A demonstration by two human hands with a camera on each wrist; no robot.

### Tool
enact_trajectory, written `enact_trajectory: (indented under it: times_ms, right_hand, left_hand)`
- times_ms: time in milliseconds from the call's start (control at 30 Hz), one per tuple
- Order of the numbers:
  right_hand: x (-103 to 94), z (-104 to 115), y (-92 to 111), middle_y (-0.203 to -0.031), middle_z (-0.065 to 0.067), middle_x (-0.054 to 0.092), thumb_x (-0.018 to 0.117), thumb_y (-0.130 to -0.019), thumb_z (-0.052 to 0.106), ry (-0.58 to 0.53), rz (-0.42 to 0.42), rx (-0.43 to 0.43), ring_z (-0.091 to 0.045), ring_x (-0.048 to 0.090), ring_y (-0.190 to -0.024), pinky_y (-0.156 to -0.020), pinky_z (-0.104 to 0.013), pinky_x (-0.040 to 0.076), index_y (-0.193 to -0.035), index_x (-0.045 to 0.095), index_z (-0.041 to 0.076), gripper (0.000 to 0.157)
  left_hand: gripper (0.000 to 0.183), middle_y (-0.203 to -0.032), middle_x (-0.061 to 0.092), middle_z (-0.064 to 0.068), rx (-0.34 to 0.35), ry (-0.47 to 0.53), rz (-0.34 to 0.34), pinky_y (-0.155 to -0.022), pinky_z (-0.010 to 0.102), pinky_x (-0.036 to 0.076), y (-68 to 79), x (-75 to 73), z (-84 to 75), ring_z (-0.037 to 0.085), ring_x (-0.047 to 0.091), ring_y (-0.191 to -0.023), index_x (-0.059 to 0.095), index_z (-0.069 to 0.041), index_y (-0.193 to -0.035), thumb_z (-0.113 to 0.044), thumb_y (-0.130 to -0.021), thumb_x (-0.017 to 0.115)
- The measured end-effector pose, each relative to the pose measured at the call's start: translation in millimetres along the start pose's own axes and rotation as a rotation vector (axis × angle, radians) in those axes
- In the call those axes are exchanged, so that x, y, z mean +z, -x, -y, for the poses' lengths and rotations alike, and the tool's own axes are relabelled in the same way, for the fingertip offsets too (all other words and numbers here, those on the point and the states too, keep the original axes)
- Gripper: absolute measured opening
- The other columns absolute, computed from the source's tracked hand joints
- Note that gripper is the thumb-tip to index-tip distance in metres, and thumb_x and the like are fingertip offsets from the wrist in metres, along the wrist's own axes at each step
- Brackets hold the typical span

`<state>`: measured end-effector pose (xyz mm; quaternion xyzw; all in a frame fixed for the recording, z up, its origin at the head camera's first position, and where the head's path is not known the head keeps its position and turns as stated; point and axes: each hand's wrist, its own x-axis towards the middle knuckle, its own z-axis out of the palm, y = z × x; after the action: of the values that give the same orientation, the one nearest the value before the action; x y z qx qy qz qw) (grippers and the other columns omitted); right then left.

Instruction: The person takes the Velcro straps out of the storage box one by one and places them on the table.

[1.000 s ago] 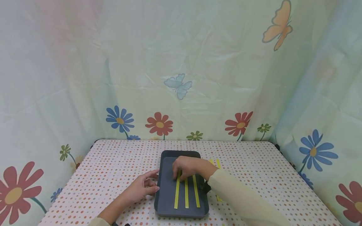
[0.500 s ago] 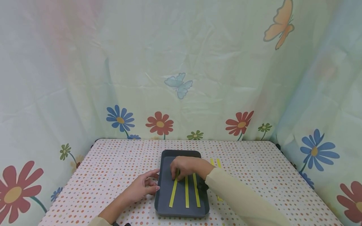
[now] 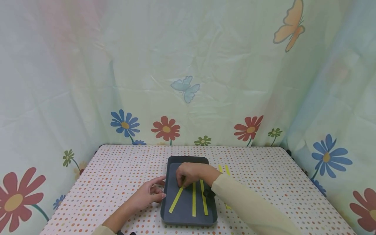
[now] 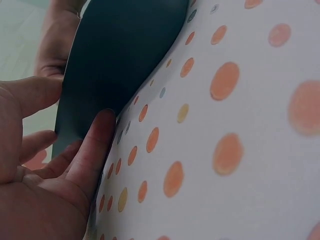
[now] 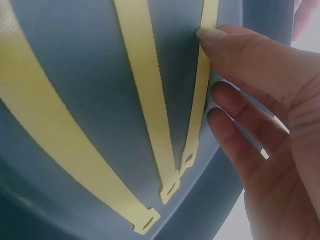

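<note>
In the head view a dark grey tray [image 3: 164, 215] lies on the table with three yellow slotted cable ties in it. My right hand [image 3: 191, 173] reaches over the tray and pinches the leftmost cable tie [image 3: 175, 201], which slants down to the left. In the right wrist view the thumb presses on that cable tie [image 5: 197, 102], with the other fingers behind its edge. The middle cable tie [image 3: 194, 202] and the right cable tie [image 3: 204, 200] lie lengthwise, their far ends hidden by my hand. My left hand [image 3: 147, 195] touches the tray's left wall with extended fingertips.
More yellow strips [image 3: 227, 169] lie on the table right of the tray, partly hidden by my right forearm. A polka-dot cloth [image 3: 129, 169] covers the table. Behind it and at both sides hangs a flowered curtain [image 3: 211, 107].
My right hand has shifted slightly left. The near end of the leftmost cable tie has swung left, from nearly straight to slanted. My left hand and the tray stay put.
</note>
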<state>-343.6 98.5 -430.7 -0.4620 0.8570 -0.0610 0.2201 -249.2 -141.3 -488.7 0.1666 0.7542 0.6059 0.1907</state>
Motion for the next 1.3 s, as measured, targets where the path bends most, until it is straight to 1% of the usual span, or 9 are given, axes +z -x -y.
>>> enact_trajectory:
  times_ms: [233, 567, 833, 1033, 1300]
  right_hand:
    - [-1.1, 2.8, -1.8, -0.089, 0.016, 0.072, 0.083, -0.086, 0.012, 0.021, 0.010, 0.005, 0.004, 0.061, -0.081, -0.076, -0.015, 0.053, -0.092, 0.082, 0.021, 0.011]
    - [-1.1, 4.1, -3.4, -0.087, 0.016, 0.071, 0.083, -0.086, 0.011, 0.016, 0.016, 0.025, 0.004, 0.062, -0.079, -0.074, -0.015, 0.053, -0.090, 0.081, 0.021, 0.011]
    - [-4.8, 9.7, -7.5, -0.087, 0.016, 0.072, 0.082, -0.087, 0.011, 0.055, 0.022, -0.004, 0.005, 0.061, -0.078, -0.073, -0.013, 0.052, -0.090, 0.082, 0.021, 0.010]
    - [-6.2, 14.4, -9.3, -0.085, 0.017, 0.072, 0.082, -0.088, 0.012, 0.078, 0.036, 0.018, 0.004, 0.061, -0.078, -0.073, -0.014, 0.052, -0.090, 0.082, 0.022, 0.010]
    - [-5.1, 13.4, -9.7, -0.086, 0.014, 0.072, 0.080, -0.089, 0.012, 0.077, 0.033, 0.024, 0.004, 0.061, -0.078, -0.073, -0.013, 0.052, -0.090, 0.082, 0.023, 0.011]
  left_hand:
    - [0.072, -0.145, 0.051, 0.022, 0.003, 0.006, 0.001, -0.079, 0.029, 0.059, -0.1, -0.2, 0.3, 0.018, 0.067, -0.099, 0.034, -0.002, -0.159, -0.014, -0.098, 0.070]
    - [0.072, -0.145, 0.051, 0.022, 0.004, -0.001, 0.002, -0.080, 0.029, 0.059, -0.1, -1.0, 1.5, 0.018, 0.067, -0.100, 0.034, -0.003, -0.159, -0.015, -0.098, 0.070]
    - [0.071, -0.146, 0.051, 0.022, 0.002, -0.001, 0.000, -0.079, 0.027, 0.058, 0.4, -1.2, 0.7, 0.018, 0.067, -0.100, 0.035, -0.004, -0.159, -0.015, -0.098, 0.071]
    - [0.071, -0.147, 0.050, 0.023, 0.002, 0.003, 0.006, -0.081, 0.028, 0.059, 0.0, -1.4, 1.5, 0.018, 0.067, -0.101, 0.035, -0.004, -0.159, -0.015, -0.098, 0.070]
    - [0.071, -0.148, 0.049, 0.023, 0.008, 0.003, 0.009, -0.080, 0.028, 0.059, 0.3, -1.4, 1.5, 0.019, 0.068, -0.101, 0.034, -0.004, -0.159, -0.015, -0.098, 0.070]
